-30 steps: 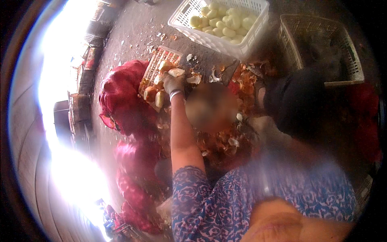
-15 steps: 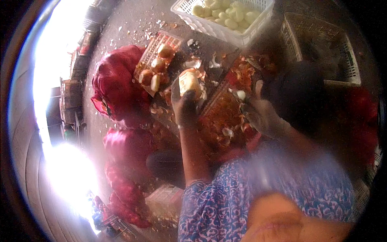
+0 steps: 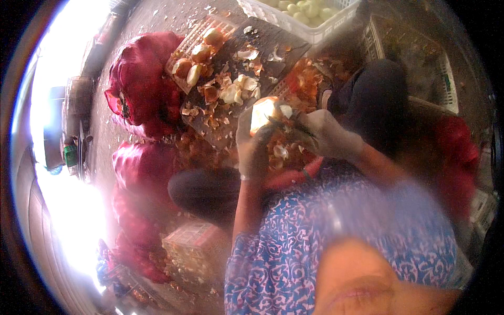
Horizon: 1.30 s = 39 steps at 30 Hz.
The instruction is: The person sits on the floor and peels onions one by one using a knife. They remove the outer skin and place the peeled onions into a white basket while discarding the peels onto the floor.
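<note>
In my gloved left hand (image 3: 251, 147) is a partly peeled onion (image 3: 262, 116), its pale cut flesh showing and some brown skin at the edge. My gloved right hand (image 3: 328, 135) is closed around a small dark knife (image 3: 286, 124), blurred and partly hidden by the fingers, its front end against the onion. A pale scrap of onion (image 3: 286, 111) sits by the blade. Beyond my hands, onion peels (image 3: 239, 89) lie scattered over a dark board (image 3: 275, 37). Several onions (image 3: 201, 53) rest on an upturned-looking plastic crate (image 3: 181, 47) at the far left.
A white crate (image 3: 315, 35) of peeled onions stands at the far side. Another pale crate (image 3: 449, 89) is at the right. Red mesh sacks (image 3: 144, 79) line the left, with a box-like crate (image 3: 194, 244) near them. My dark-clothed knee (image 3: 380, 89) rises beside my right hand.
My right hand has moved left and up to the onion, bringing the knife against it. My left hand has shifted slightly right and down with the onion. The view has tilted.
</note>
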Each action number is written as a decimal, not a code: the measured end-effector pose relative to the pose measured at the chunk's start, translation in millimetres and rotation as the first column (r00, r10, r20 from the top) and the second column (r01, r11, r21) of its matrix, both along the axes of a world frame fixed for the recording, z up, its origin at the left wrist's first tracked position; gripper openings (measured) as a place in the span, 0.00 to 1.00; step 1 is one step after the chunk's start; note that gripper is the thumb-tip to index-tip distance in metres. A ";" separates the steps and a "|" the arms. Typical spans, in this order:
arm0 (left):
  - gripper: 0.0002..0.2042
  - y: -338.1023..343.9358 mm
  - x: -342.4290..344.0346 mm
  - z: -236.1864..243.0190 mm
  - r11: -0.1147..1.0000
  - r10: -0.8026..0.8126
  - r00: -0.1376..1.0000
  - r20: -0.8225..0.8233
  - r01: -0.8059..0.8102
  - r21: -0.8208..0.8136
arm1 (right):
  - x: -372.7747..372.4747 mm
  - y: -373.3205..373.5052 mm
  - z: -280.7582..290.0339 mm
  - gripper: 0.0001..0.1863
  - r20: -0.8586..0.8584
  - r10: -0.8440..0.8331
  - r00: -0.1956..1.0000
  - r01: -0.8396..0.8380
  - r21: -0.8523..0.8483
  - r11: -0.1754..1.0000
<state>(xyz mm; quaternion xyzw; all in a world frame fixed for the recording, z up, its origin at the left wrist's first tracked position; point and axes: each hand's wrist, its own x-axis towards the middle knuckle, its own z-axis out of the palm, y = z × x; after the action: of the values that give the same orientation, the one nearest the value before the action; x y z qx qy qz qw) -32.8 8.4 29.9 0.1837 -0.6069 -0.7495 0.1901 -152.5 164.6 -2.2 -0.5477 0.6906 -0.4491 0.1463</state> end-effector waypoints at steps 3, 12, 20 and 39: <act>0.30 3.9 11.0 -10.3 0.998 0.060 0.998 0.002 -0.060 -0.037 | -0.3 -8.7 -4.1 0.19 -0.058 -0.027 0.998 0.026 -0.020 0.999; 0.37 18.7 31.2 -48.7 0.724 0.051 0.993 -0.103 0.035 0.689 | 5.3 -13.1 0.5 0.21 0.028 0.008 1.000 -0.006 -0.072 0.997; 0.44 9.2 36.0 -37.8 0.940 0.045 0.997 -0.055 -0.023 0.341 | -4.5 -16.6 4.4 0.19 0.271 -0.081 0.959 0.078 0.025 0.997; 0.39 5.8 51.0 -36.9 0.937 0.112 0.994 0.013 -0.110 0.332 | 2.0 -14.1 -5.4 0.24 0.074 0.083 0.994 -0.087 0.047 0.995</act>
<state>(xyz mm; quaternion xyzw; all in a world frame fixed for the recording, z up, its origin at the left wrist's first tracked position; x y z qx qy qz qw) 18.2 14.2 -7.0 0.2449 -0.4601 -0.8296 0.2003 -150.4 150.5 -7.6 -0.5562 0.6721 -0.4443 0.2040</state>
